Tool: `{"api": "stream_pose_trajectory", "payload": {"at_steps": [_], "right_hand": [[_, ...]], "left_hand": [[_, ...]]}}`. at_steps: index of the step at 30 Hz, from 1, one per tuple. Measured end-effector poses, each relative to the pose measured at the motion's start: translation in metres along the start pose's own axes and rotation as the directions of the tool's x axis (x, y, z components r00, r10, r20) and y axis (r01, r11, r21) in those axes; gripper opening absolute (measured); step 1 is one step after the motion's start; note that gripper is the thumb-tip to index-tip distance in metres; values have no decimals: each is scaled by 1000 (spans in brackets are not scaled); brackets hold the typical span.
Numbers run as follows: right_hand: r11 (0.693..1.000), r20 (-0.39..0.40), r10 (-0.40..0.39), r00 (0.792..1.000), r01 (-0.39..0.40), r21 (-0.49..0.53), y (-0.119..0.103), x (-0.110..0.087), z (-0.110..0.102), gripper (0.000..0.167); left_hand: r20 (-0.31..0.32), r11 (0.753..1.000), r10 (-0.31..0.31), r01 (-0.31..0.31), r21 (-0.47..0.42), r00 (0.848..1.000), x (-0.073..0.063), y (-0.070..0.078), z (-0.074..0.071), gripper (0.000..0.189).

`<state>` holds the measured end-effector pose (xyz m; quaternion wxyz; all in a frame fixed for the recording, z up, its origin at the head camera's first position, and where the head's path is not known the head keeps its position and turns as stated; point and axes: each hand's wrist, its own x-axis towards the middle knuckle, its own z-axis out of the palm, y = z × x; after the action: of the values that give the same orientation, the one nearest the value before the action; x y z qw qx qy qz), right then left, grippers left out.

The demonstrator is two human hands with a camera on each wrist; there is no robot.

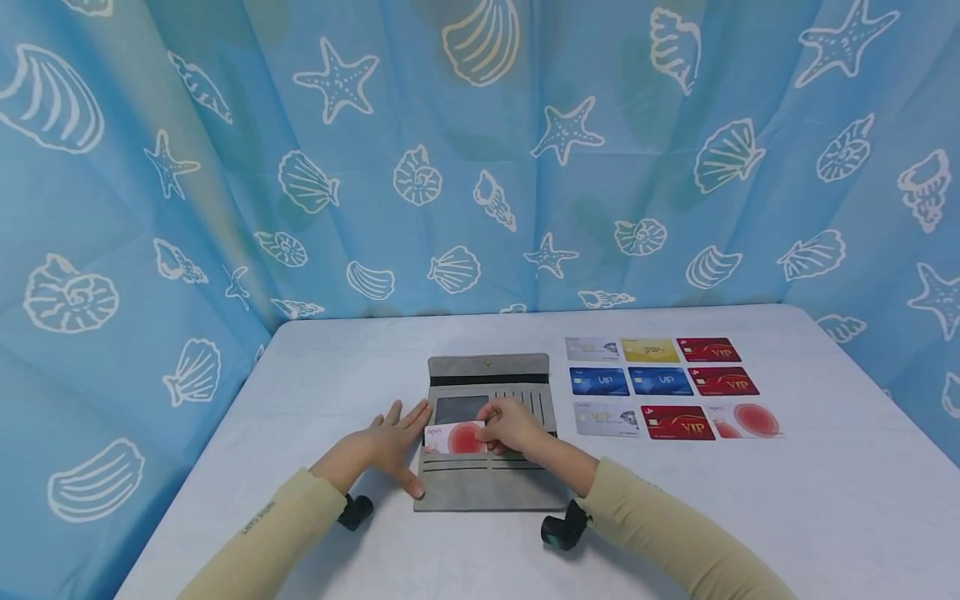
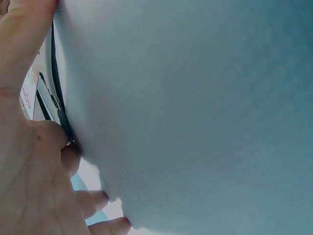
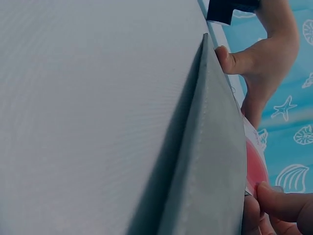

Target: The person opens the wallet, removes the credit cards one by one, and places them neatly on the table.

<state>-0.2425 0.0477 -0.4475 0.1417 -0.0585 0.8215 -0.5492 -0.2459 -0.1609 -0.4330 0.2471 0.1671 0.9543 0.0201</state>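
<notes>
A grey wallet (image 1: 491,492) lies unfolded on the white table, with card slots and a dark window pocket (image 1: 461,408) facing up. My right hand (image 1: 516,429) pinches the right end of a white card with a red circle (image 1: 453,437), which lies over the slots on the wallet's left half. In the right wrist view that card (image 3: 255,166) shows between thumb and fingers, beyond the wallet's edge (image 3: 215,137). My left hand (image 1: 390,446) spreads its fingers at the wallet's left edge, thumb on the lower corner. The left wrist view shows its palm (image 2: 29,171) and a sliver of the card.
Right of the wallet, several cards lie in rows: silver (image 1: 592,349), gold (image 1: 651,350), red (image 1: 708,349), blue (image 1: 599,381), and a white one with a red circle (image 1: 750,422). A blue shell-patterned curtain (image 1: 480,208) hangs behind the table (image 1: 337,367). Black wrist cameras (image 1: 564,527) sit under the sleeves.
</notes>
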Motion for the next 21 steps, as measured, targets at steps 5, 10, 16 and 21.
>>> {"api": "stream_pose_trajectory", "payload": {"at_steps": [5, 10, 16, 21], "right_hand": [[997, 17, 26, 1000, -27, 70, 0, 2, -1, 20], [994, 18, 55, 998, -57, 90, -2, 4, -2, 22], [990, -9, 66, 998, -64, 128, -2, 7, -4, 21], [989, -27, 56, 998, -52, 137, -6, 7, -9, 22]], "left_hand": [[0, 1000, -11, 11, -25, 1000, 0, 1, 0, 124], [3, 1000, -7, 7, -17, 1000, 0, 1, 0, 124], [1, 1000, -10, 10, -19, 1000, -1, 1, -1, 122], [-8, 999, -17, 16, -28, 1000, -2, 2, -1, 123]]}}
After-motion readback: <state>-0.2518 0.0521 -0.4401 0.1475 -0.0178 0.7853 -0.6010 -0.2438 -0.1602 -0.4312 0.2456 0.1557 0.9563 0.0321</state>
